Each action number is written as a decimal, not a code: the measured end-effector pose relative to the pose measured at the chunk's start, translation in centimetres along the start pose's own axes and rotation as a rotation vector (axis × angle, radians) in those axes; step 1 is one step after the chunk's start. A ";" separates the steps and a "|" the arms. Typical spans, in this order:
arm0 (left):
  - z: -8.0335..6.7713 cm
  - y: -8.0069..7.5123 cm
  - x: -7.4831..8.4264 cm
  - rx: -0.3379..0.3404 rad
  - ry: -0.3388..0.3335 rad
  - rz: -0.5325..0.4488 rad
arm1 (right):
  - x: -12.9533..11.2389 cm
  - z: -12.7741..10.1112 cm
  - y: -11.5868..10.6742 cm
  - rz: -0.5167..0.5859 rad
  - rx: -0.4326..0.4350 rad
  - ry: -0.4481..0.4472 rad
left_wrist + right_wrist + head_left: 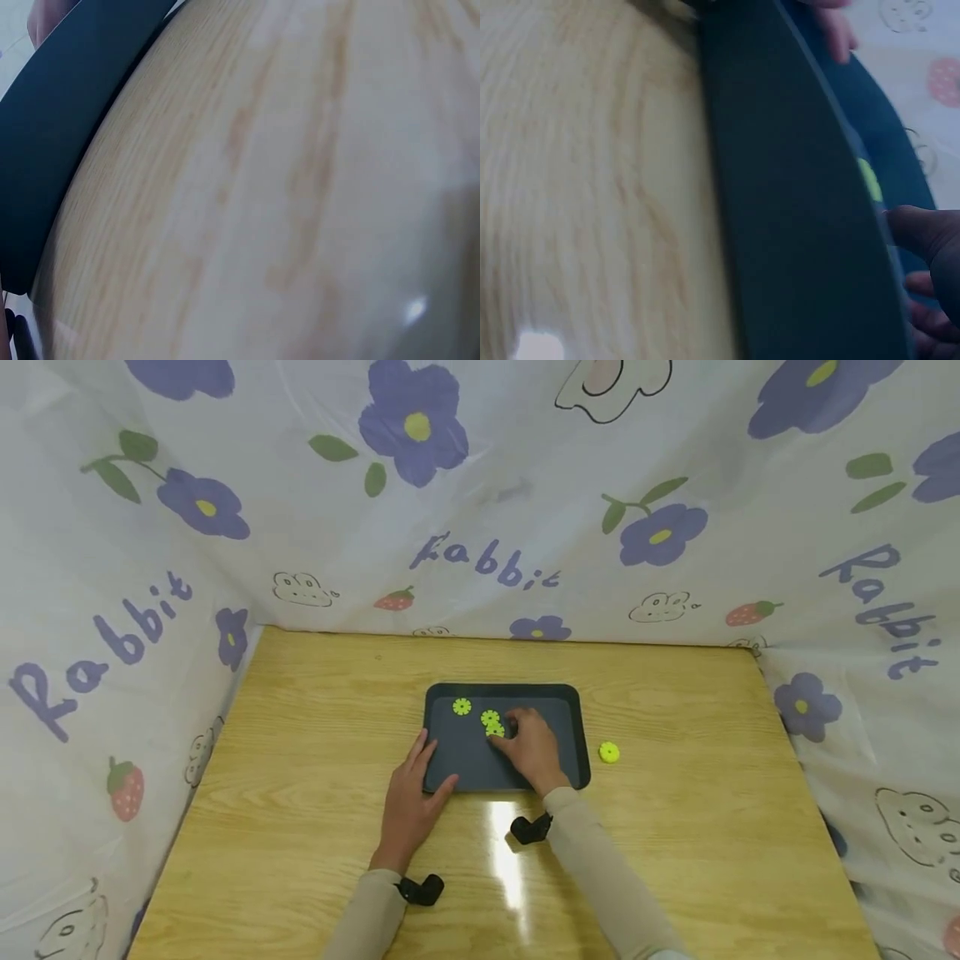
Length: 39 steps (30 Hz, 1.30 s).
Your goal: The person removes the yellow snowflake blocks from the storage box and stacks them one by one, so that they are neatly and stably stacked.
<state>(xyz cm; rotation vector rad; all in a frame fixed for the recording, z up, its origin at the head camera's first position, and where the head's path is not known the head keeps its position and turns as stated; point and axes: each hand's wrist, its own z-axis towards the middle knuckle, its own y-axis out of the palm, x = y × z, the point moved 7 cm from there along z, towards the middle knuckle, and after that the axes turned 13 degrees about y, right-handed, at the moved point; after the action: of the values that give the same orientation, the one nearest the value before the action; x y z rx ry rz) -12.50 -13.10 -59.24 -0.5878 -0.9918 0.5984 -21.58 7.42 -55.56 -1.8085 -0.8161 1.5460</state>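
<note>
A dark tray [558, 727] lies mid-table. In it are a green toothed disc [462, 707] and a pair of touching green discs [491, 721]. My right hand [508, 737] is inside the tray, its curled fingers pinching the nearer disc of the pair. My left hand [420, 768] rests flat on the tray's front-left corner, fingers straight and thumb along the front rim. Another green disc [609, 752] lies on the table right of the tray. The right wrist view shows the tray rim [795, 187], a sliver of green disc [868, 180] and my fingertips [930, 240].
The wooden table [300, 735] is walled on three sides by a white flowered cloth [480, 527]. The left wrist view shows only the tray edge [60, 112] and the table top [300, 187]. A light glare sits near the front edge.
</note>
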 end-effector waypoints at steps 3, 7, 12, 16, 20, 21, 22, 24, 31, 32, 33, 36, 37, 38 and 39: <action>-0.2 0.2 0.2 -0.006 0.000 -0.002 | 0.1 -0.1 0.6 -0.025 0.019 0.043; -0.2 0.2 0.3 -0.007 -0.011 -0.004 | 0.1 -0.2 0.7 -0.006 0.036 0.065; 0.1 0.0 0.5 -0.006 -0.011 -0.002 | 0.2 -0.2 0.5 0.044 0.039 0.076; 0.3 -0.3 0.6 -0.001 -0.003 0.004 | 0.4 -0.5 0.2 0.055 0.028 0.047; 0.3 -0.6 0.5 0.010 0.002 0.008 | 0.5 -1.0 -0.2 0.055 0.023 0.010; 0.3 -0.6 0.4 0.009 0.002 0.010 | 0.7 -1.0 -0.3 0.051 0.022 0.006; 0.3 -0.6 0.4 0.010 0.002 0.010 | 0.7 -1.1 -0.3 0.038 0.022 0.002; 0.3 -0.6 0.3 0.011 0.002 0.013 | 0.9 -1.3 -0.3 0.016 0.012 -0.006; 0.1 -0.5 0.1 0.018 0.001 -0.003 | 1.4 -1.6 -0.5 -0.001 -0.021 -0.028; 0.1 -0.4 0.1 0.016 -0.001 -0.008 | 1.5 -1.6 -0.6 0.007 -0.022 -0.029; 0.1 -0.3 0.1 0.013 -0.005 -0.011 | 1.5 -1.7 -0.6 0.019 -0.023 -0.029; 0.0 -0.2 0.1 0.003 -0.019 -0.017 | 1.7 -1.7 -0.8 0.051 -0.023 -0.023; 0.0 -0.1 0.2 0.000 -0.022 -0.017 | 1.7 -1.7 -0.9 0.059 -0.023 -0.021; 0.0 -0.1 0.2 -0.003 -0.027 -0.017 | 1.8 -1.8 -0.9 0.067 -0.022 -0.019; 0.0 -0.1 0.3 -0.006 -0.029 -0.020 | 1.8 -1.8 -0.9 0.068 -0.022 -0.018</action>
<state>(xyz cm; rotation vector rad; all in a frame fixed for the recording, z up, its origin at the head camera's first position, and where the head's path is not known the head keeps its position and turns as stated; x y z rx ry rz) -12.33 -12.97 -59.01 -0.5751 -1.0261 0.5878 -19.64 9.31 -55.75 -1.8585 -0.7899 1.6042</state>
